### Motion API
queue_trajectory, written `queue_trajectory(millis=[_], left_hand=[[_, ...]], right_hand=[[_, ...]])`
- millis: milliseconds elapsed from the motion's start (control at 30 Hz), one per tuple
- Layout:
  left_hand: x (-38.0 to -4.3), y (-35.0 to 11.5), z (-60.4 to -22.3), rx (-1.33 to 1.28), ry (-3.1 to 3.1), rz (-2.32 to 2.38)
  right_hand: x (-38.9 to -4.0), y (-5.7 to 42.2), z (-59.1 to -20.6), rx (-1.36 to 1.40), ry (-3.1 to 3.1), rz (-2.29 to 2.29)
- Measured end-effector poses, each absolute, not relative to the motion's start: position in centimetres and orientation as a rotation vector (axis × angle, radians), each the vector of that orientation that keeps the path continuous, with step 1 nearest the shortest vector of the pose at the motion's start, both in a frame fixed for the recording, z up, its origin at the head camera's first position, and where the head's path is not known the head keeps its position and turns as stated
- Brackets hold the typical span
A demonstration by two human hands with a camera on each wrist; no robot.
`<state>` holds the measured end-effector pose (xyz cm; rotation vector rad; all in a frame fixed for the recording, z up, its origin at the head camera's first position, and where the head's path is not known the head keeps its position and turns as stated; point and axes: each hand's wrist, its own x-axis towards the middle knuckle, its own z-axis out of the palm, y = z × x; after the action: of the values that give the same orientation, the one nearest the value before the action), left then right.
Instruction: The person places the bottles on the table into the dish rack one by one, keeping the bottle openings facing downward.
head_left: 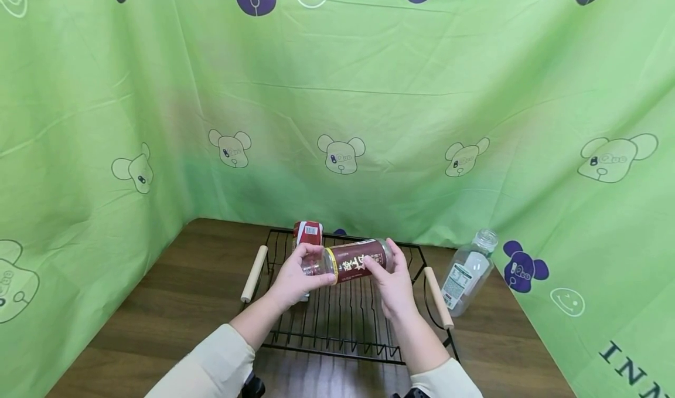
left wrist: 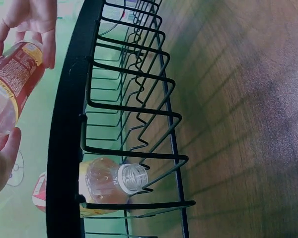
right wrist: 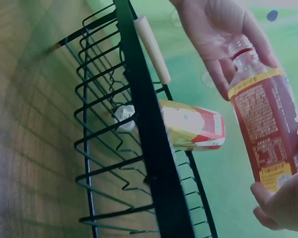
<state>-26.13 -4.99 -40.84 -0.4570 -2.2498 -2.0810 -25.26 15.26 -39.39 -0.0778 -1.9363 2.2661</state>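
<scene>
A clear plastic bottle with a dark red label (head_left: 354, 262) is held sideways above the wire rack, its neck to the left and its base to the right. Around the neck and shoulder, my left hand (head_left: 295, 279) grips it between thumb and fingers. My right hand (head_left: 396, 289) holds the base end, thumb across the label. The neck shows uncapped in the right wrist view. Behind the left hand, another bottle with a red, white and yellow label (right wrist: 193, 124) stands neck down in the rack, partly hidden; its bare neck (left wrist: 133, 177) shows between the wires.
The black wire rack (head_left: 337, 345) has wooden handles at its left (head_left: 254, 274) and right (head_left: 439, 298). To its right, an uncapped clear bottle with a white-green label (head_left: 466, 275) stands on the brown wooden table (head_left: 174, 292). A green printed curtain (head_left: 337, 81) hangs behind and at both sides.
</scene>
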Motion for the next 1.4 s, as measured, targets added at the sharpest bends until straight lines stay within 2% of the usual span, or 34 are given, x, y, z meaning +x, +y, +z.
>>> queue_trajectory(millis=[367, 667, 933, 1400], left_hand=[[-26.4, -6.0, -40.9, -0.544, -2.322, -2.061], [-28.2, -10.6, -41.4, -0.172, -2.359, -1.793], [-28.9, -13.8, -43.2, 0.114, -2.483, -1.744], [-29.0, -14.5, -45.5, 0.099, -2.523, -1.807]], right_hand=[[-26.6, 16.0, -37.7, -0.119, -1.970, 2.158], [-29.1, 18.1, -37.5, 0.000, -2.348, 1.705], [-30.7, 17.9, -38.4, 0.164, -2.566, 1.450], [-31.8, 17.0, -39.0, 0.340, -2.742, 1.358]])
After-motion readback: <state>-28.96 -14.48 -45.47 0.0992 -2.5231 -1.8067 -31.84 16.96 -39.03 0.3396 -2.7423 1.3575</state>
